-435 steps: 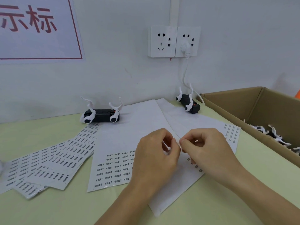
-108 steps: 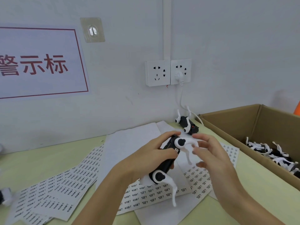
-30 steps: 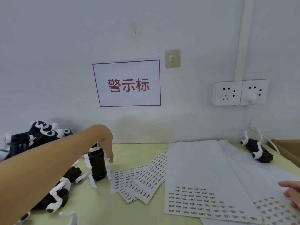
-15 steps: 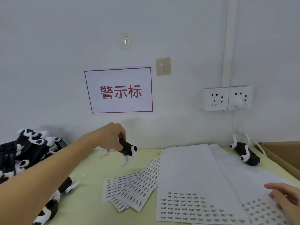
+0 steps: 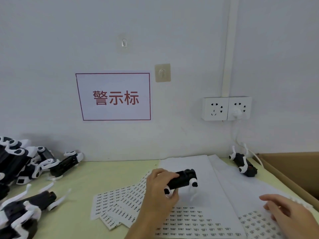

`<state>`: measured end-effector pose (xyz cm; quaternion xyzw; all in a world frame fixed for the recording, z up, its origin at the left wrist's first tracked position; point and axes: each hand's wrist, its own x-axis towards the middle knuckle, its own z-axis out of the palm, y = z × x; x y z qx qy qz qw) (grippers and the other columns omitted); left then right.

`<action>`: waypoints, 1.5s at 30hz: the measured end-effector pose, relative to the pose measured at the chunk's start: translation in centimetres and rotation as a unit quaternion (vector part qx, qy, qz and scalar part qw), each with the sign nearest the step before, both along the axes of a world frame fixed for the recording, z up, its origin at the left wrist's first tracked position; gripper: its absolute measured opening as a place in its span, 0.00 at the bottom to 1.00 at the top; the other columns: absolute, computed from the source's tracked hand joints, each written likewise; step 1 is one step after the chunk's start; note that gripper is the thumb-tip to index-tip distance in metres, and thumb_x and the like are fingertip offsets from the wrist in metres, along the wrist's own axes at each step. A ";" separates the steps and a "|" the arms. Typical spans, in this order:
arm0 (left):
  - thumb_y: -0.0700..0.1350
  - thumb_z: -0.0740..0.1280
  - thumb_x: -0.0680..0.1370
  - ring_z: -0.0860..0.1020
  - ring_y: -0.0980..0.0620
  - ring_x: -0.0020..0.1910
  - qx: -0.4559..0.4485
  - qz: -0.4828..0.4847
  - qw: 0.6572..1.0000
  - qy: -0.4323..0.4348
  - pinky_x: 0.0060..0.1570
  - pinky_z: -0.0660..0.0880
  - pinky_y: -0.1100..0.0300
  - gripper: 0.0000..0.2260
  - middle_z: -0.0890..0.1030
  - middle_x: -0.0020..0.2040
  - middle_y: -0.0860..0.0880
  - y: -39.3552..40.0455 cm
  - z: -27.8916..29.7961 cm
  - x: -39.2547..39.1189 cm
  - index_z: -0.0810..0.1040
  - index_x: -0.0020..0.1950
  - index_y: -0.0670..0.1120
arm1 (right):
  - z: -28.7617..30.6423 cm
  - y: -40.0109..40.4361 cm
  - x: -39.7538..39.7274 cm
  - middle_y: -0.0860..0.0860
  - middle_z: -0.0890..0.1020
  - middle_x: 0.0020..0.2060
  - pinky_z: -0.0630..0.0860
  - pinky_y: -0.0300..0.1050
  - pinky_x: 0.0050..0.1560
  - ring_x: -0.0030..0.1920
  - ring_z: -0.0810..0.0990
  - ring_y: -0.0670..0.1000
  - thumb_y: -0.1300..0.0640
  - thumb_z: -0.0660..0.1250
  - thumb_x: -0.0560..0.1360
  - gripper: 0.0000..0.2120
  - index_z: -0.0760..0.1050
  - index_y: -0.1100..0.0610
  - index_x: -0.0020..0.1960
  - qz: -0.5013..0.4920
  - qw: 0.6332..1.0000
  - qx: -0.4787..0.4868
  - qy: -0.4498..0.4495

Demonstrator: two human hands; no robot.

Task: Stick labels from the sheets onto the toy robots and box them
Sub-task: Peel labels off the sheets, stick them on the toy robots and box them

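At the far left of the frame a heap of black-and-white toy robots [image 5: 25, 163] lies on the pale green counter [image 5: 96, 176], with one more blurred robot [image 5: 29, 204] at lower left. A fan of small label sheets [image 5: 120, 204] spreads at lower centre. Just right of it, the left hand [image 5: 159, 188] comes up from the bottom edge, forearm angled up and right; its grip is curled round the rear of a black toy robot [image 5: 183, 180], held above the large white label sheet [image 5: 195, 200], white legs hanging down. Right of that lies a second large sheet [image 5: 250, 195], and another toy robot [image 5: 243, 164] rests at its far end near the wall. At lower right the right hand [image 5: 288, 213] rests palm down on this sheet, fingers spread loosely and holding nothing. The cardboard box [image 5: 290, 168] fills the right edge.
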<state>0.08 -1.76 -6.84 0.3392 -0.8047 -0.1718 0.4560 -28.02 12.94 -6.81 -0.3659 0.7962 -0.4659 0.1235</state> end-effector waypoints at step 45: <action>0.63 0.64 0.77 0.68 0.53 0.63 -0.062 -0.186 0.949 -0.248 0.62 0.65 0.59 0.25 0.72 0.65 0.54 6.4 -2.3 -4.2 0.71 0.68 0.50 | 0.3 0.7 7.9 0.49 0.82 0.34 0.73 0.32 0.35 0.35 0.79 0.42 0.56 0.65 0.79 0.14 0.72 0.45 0.63 0.165 0.975 0.082 0.123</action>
